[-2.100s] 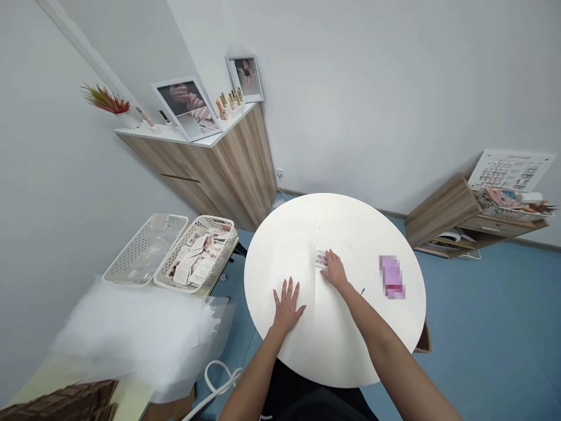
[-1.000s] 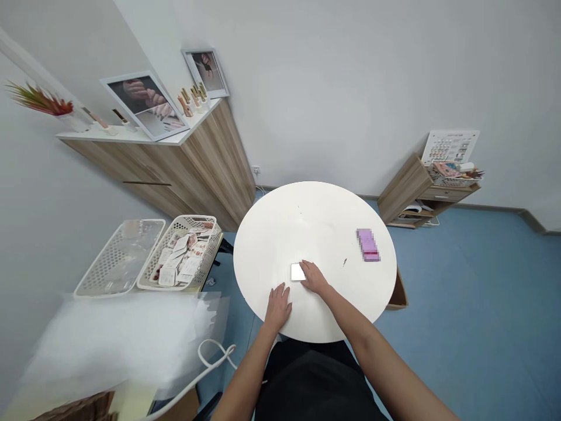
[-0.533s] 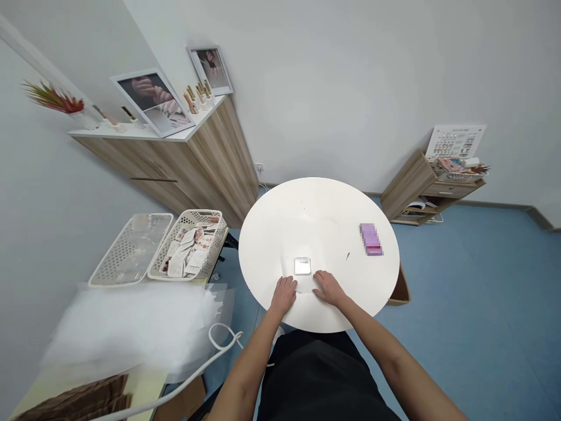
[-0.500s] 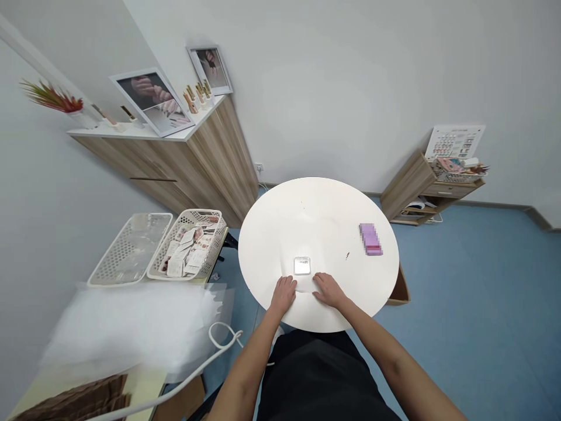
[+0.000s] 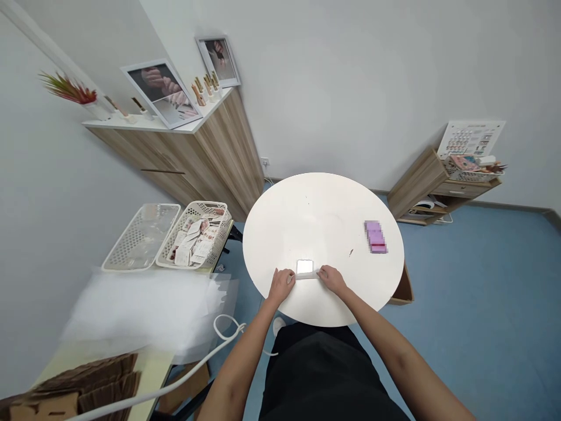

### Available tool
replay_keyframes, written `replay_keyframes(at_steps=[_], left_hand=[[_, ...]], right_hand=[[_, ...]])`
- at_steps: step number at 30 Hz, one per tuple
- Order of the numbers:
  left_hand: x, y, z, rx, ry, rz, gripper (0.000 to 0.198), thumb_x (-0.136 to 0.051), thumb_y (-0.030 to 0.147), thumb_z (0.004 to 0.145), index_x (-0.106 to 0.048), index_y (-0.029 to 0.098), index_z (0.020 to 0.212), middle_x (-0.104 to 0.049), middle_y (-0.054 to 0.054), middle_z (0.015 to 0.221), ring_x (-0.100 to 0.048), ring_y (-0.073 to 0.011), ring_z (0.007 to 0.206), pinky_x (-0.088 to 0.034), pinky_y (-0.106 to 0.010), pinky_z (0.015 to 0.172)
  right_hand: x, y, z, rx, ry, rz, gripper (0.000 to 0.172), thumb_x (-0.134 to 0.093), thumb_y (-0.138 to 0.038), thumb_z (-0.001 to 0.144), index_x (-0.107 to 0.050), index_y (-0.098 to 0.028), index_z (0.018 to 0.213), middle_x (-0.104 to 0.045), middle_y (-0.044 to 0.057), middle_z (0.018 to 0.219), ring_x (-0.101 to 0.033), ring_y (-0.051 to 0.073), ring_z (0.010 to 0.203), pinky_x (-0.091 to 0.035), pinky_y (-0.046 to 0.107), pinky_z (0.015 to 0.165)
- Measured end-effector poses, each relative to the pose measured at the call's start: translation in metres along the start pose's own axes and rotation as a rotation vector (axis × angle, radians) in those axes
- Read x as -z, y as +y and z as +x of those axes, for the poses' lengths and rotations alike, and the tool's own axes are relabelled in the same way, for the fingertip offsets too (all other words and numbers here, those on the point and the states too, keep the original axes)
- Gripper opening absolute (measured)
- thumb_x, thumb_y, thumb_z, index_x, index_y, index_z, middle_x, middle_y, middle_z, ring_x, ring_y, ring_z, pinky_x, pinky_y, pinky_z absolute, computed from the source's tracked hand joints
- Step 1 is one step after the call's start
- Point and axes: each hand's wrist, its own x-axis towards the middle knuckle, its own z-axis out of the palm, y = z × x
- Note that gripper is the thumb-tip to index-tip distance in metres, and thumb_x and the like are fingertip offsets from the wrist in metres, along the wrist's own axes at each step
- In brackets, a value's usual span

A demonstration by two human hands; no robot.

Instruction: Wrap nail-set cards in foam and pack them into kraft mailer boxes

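Observation:
A small flat, square, pale case (image 5: 305, 266) lies near the front of the round white table (image 5: 315, 199). It rests on a thin translucent white sheet that barely shows against the tabletop. My left hand (image 5: 281, 285) is to the left of the case, its fingers pinched on the left end of the sheet's folded near edge (image 5: 307, 275). On the right, my right hand (image 5: 332, 279) pinches the other end of that fold. The fold runs along the near side of the case. The sheet's far outline is too faint to make out.
A purple, pixelated bundle (image 5: 376, 237) lies at the table's right. To the left are a basket of printed packets (image 5: 161, 261), a basket with clear plastic (image 5: 109, 263), and translucent white sheets (image 5: 144, 310). A white cable (image 5: 188, 377) crosses there. A brown box (image 5: 403, 286) stands below right.
Both hands have moved slightly away from me, bringing the sheet's near edge up to the case. My fingers have closed into pinches. The camera view has shifted a little.

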Motion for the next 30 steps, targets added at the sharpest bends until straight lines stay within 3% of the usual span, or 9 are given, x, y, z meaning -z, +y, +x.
replay_keyframes(at_steps=[4,9,13,15,19,22,24,27,30], left_hand=[[0.001,0.013,0.009,-0.085,0.238,0.116,0.023,-0.04,0.022,0.093,-0.056,0.02,0.109,-0.063,-0.008,0.103,-0.058,-0.0233,0.103,-0.033,-0.051,0.11],[-0.028,0.019,-0.006,-0.481,-0.08,0.3,0.057,-0.041,0.008,0.083,-0.041,0.018,0.139,-0.053,-0.011,0.137,-0.043,-0.0242,0.132,-0.027,-0.046,0.115],[-0.047,0.004,-0.007,-0.349,-0.088,0.393,0.074,-0.035,0.004,0.082,-0.017,0.016,0.152,-0.027,-0.011,0.158,-0.019,-0.0269,0.147,-0.021,-0.051,0.116],[-0.05,-0.004,-0.004,-0.274,-0.076,0.399,0.069,-0.034,0.007,0.086,-0.016,0.017,0.153,-0.025,-0.011,0.158,-0.019,-0.0279,0.146,-0.025,-0.051,0.115],[-0.048,-0.012,0.005,-0.239,-0.11,0.379,0.06,-0.035,0.013,0.091,-0.026,0.022,0.15,-0.032,-0.01,0.155,-0.034,-0.026,0.141,-0.035,-0.047,0.11],[-0.042,-0.01,0.015,-0.241,-0.124,0.373,0.057,-0.04,0.013,0.09,-0.035,0.023,0.146,-0.041,-0.01,0.15,-0.037,-0.0268,0.139,-0.03,-0.051,0.113],[-0.038,-0.007,0.024,-0.266,-0.145,0.351,0.057,-0.043,0.012,0.087,-0.039,0.021,0.143,-0.047,-0.012,0.146,-0.037,-0.0269,0.139,-0.024,-0.053,0.116],[-0.03,-0.006,0.04,-0.312,-0.18,0.282,0.054,-0.05,0.012,0.083,-0.045,0.017,0.137,-0.053,-0.015,0.139,-0.043,-0.0271,0.135,-0.027,-0.052,0.116],[-0.022,-0.007,0.047,-0.333,-0.206,0.216,0.048,-0.054,0.013,0.081,-0.049,0.015,0.129,-0.06,-0.016,0.131,-0.053,-0.0267,0.127,-0.034,-0.049,0.113]], right_hand=[[0.009,-0.003,0.022,-0.16,-0.048,0.002,0.018,-0.051,-0.031,0.09,-0.057,-0.021,0.078,-0.064,0.001,0.081,-0.055,0.014,0.071,-0.029,0.023,0.058],[0.006,-0.002,0.036,-0.23,-0.038,-0.028,0.012,-0.056,-0.03,0.086,-0.06,-0.021,0.08,-0.065,0.002,0.082,-0.055,0.014,0.073,-0.028,0.023,0.058],[0.005,-0.002,0.04,-0.253,-0.066,-0.055,0.01,-0.056,-0.03,0.086,-0.06,-0.021,0.082,-0.065,0.002,0.084,-0.055,0.015,0.075,-0.029,0.024,0.059],[0.005,-0.003,0.038,-0.24,-0.053,-0.083,0.008,-0.054,-0.027,0.086,-0.06,-0.021,0.089,-0.065,0.002,0.089,-0.056,0.016,0.077,-0.033,0.024,0.062],[0.004,-0.007,0.024,-0.003,0.16,-0.277,0.027,-0.047,-0.012,0.084,-0.057,-0.019,0.109,-0.062,0.01,0.111,-0.056,0.022,0.099,-0.04,0.034,0.084],[-0.001,-0.009,0.013,0.36,0.149,-0.397,0.038,-0.047,-0.015,0.086,-0.054,-0.019,0.123,-0.057,0.014,0.129,-0.044,0.029,0.124,-0.024,0.049,0.109],[-0.007,-0.011,0.011,0.5,0.084,-0.43,0.047,-0.05,-0.021,0.086,-0.048,-0.019,0.134,-0.05,0.013,0.14,-0.035,0.031,0.134,-0.01,0.056,0.115],[-0.011,-0.014,0.017,0.49,0.061,-0.452,0.054,-0.05,-0.024,0.087,-0.042,-0.016,0.139,-0.045,0.015,0.145,-0.033,0.031,0.137,-0.003,0.06,0.115],[-0.009,-0.019,0.023,0.435,0.069,-0.44,0.041,-0.044,-0.015,0.088,-0.051,-0.016,0.128,-0.056,0.015,0.134,-0.047,0.027,0.126,-0.007,0.057,0.116]])
